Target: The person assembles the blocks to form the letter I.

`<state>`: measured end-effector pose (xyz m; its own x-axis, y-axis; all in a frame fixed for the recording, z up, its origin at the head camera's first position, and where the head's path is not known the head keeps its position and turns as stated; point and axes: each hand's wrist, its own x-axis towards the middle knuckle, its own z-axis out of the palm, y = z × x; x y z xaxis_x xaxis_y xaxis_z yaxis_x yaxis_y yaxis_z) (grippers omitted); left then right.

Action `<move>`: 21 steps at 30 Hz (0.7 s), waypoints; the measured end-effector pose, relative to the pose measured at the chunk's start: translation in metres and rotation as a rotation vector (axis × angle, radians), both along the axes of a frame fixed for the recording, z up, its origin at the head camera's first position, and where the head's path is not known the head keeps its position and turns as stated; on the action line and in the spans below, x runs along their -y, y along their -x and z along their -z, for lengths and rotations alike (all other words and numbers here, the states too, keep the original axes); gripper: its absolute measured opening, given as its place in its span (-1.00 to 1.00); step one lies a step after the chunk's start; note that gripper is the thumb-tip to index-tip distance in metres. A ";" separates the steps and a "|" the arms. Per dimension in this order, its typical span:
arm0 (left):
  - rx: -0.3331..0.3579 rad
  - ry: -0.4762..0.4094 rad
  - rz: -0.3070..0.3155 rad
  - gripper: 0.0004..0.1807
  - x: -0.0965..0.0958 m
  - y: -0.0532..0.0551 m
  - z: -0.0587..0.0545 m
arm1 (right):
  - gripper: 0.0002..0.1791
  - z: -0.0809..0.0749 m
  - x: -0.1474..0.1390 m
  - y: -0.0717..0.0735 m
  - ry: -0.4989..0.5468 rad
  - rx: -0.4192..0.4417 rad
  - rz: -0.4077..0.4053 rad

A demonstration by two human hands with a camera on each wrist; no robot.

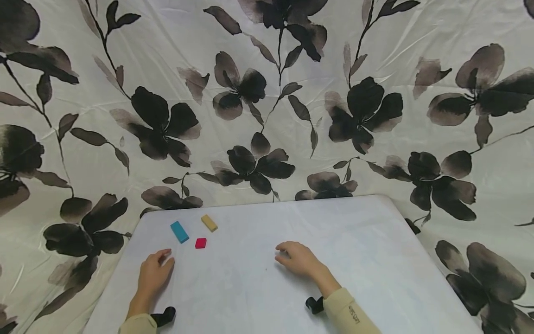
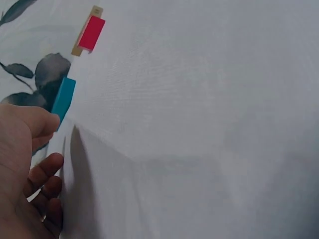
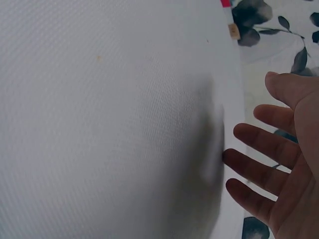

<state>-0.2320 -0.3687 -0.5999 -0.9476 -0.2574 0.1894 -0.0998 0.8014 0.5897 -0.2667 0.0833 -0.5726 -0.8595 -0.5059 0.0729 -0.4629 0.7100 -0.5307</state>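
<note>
Three small blocks lie apart near the table's far left: a blue block (image 1: 180, 232), a yellow block (image 1: 209, 223) and a red block (image 1: 200, 243). In the head view my left hand (image 1: 154, 273) rests on the near side of the blue block, fingers loosely bent, holding nothing. The left wrist view has the blue block (image 2: 64, 97) just past the thumb, and the red block (image 2: 91, 33) overlapping the yellow one. Farther right, my right hand (image 1: 299, 260) is over the tabletop with relaxed, spread fingers (image 3: 264, 144) and nothing in them.
A white-covered table (image 1: 250, 287) with rounded far corners lies under both hands. Behind it hangs a pale cloth (image 1: 300, 134) printed with dark flowers. Black wrist-worn pieces (image 1: 164, 317) show at both sleeves.
</note>
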 end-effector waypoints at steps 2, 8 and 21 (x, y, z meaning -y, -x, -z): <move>0.004 -0.008 -0.008 -0.59 0.000 0.005 0.000 | -0.61 0.000 0.002 0.000 -0.006 0.001 -0.003; 0.053 -0.044 -0.044 -0.56 0.001 0.018 0.003 | -0.61 -0.001 0.008 0.001 -0.002 -0.013 -0.021; 0.092 -0.133 -0.086 -0.49 0.002 0.033 0.006 | -0.58 0.002 0.025 0.008 0.019 -0.003 -0.050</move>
<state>-0.2651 -0.3707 -0.6059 -0.9328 -0.3550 0.0620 -0.2228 0.7032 0.6752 -0.2747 0.0584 -0.5745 -0.8327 -0.5471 0.0851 -0.4994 0.6757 -0.5422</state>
